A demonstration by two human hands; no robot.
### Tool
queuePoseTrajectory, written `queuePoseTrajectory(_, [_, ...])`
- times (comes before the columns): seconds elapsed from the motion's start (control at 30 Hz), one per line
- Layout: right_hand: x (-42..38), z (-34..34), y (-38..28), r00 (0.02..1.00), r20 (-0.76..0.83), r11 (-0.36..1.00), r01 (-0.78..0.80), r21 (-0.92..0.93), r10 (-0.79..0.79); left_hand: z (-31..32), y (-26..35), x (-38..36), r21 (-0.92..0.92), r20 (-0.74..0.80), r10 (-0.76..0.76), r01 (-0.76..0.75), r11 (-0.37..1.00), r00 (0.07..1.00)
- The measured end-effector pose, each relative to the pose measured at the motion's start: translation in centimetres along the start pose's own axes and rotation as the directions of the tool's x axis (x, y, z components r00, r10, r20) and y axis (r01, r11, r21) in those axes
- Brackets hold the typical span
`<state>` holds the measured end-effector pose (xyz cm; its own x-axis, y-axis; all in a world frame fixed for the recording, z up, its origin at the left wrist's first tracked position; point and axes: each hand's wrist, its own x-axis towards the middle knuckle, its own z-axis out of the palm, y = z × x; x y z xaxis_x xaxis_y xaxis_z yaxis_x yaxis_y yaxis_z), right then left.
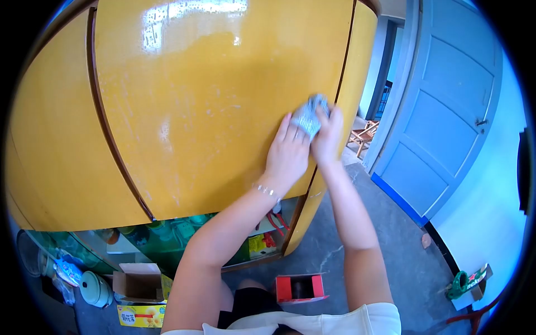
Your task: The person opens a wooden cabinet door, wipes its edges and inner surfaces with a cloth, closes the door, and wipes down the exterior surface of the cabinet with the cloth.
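Observation:
A bunched grey-and-white cloth (308,118) is pressed against the yellow cabinet door (212,111), near its right edge. My right hand (328,134) grips the cloth from the right, fingers curled round it. From the lower left, my left hand (287,153) holds the cloth's lower part, with some fingertips hidden under it. A bracelet (266,191) circles my left wrist. Whitish streaks and scuffs mark the door to the left of my hands.
Below the door, a shelf holds green bottles (162,231) and red-handled pliers (274,223). On the floor stand a red box (300,288), an open cardboard box (138,283) and a lidded pot (95,288). A blue door (441,106) stands at right.

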<state>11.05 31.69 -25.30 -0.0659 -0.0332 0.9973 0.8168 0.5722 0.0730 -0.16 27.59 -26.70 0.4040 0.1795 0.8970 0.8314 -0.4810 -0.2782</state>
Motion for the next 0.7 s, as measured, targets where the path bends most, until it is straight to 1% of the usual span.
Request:
queuePoseTrajectory(0.03, [3.4, -0.4, -0.3, 0.999, -0.031, 1.0, 0.011, -0.001, -0.011, -0.5, -0.6, 2.3, 0.025, -0.031, -0.028, 0.029, 0.999, 0.999])
queuePoseTrajectory(0.1, [7.7, 0.4, 0.1, 0.998, -0.054, 0.999, 0.04, 0.01, -0.04, -1.4, -1.7, 5.7, 0.073, -0.096, -0.069, 0.077, 0.994, 0.993])
queuePoseTrajectory(0.2, [8.1, 1.3, -1.3, 0.993, -0.109, 0.997, 0.051, 0.052, -0.045, -2.8, -2.1, 5.1, 0.044, -0.047, -0.141, 0.143, 0.989, 0.989])
queuePoseTrajectory(0.27, [3.2, 1.5, -3.3, 0.999, -0.023, 0.974, 0.05, 0.219, -0.046, -3.4, -1.6, 0.3, 0.015, 0.035, -0.185, 0.184, 0.983, 0.982])
queuePoseTrajectory(0.3, [-0.8, 1.8, -3.7, 0.994, 0.058, 0.987, 0.084, 0.139, -0.092, -3.4, -1.0, -3.0, -0.003, 0.063, -0.2, 0.201, 0.98, 0.978])
queuePoseTrajectory(0.33, [-3.7, 1.6, -4.7, 0.986, 0.043, 0.959, 0.146, 0.243, -0.161, -3.1, -0.5, -6.8, -0.021, 0.096, -0.205, 0.208, 0.978, 0.974])
queuePoseTrajectory(0.37, [-8.0, 1.9, -4.6, 0.979, 0.089, 0.958, 0.156, 0.24, -0.182, -2.4, 0.0, -10.6, -0.055, 0.15, -0.198, 0.209, 0.976, 0.968])
queuePoseTrajectory(0.4, [-9.1, 0.9, -5.7, 0.979, 0.117, 0.954, 0.128, 0.271, -0.165, -3.0, 0.4, -11.8, -0.012, 0.162, -0.167, 0.171, 0.985, 0.973])
queuePoseTrajectory(0.47, [-8.4, 1.1, -4.9, 0.969, 0.126, 0.958, 0.181, 0.224, -0.212, -2.2, -0.3, -11.8, 0.008, 0.198, -0.155, 0.157, 0.988, 0.968])
queuePoseTrajectory(0.5, [-6.3, 1.4, -4.6, 0.963, 0.132, 0.958, 0.206, 0.199, -0.234, -2.4, -1.2, -10.4, 0.017, 0.217, -0.147, 0.147, 0.989, 0.965])
queuePoseTrajectory(0.53, [-2.7, 2.1, -4.3, 0.966, 0.055, 0.949, 0.238, 0.205, -0.254, -2.8, -2.5, -7.6, 0.022, 0.118, -0.135, 0.133, 0.991, 0.984])
queuePoseTrajectory(0.57, [1.3, 2.1, -4.7, 0.973, 0.067, 0.969, 0.213, 0.123, -0.223, -3.6, -4.0, -4.0, 0.029, 0.013, -0.117, 0.116, 0.993, 0.993])
queuePoseTrajectory(0.6, [5.3, 2.9, -4.6, 0.969, -0.028, 0.96, 0.246, 0.135, -0.244, -4.9, -5.2, -0.5, 0.113, 0.08, -0.129, 0.119, 0.986, 0.988])
queuePoseTrajectory(0.63, [9.3, 3.6, -4.2, 0.96, -0.087, 0.95, 0.277, 0.143, -0.266, -6.0, -6.1, 2.2, 0.197, 0.148, -0.147, 0.116, 0.974, 0.978])
queuePoseTrajectory(0.67, [11.8, 4.1, -4.1, 0.945, -0.152, 0.938, 0.311, 0.151, -0.289, -6.3, -6.9, 4.1, 0.195, 0.018, -0.11, 0.104, 0.975, 0.994])
queuePoseTrajectory(0.7, [12.1, 4.2, -4.6, 0.951, -0.159, 0.946, 0.288, 0.151, -0.264, -6.3, -7.6, 5.5, 0.199, -0.111, -0.069, 0.09, 0.976, 0.991])
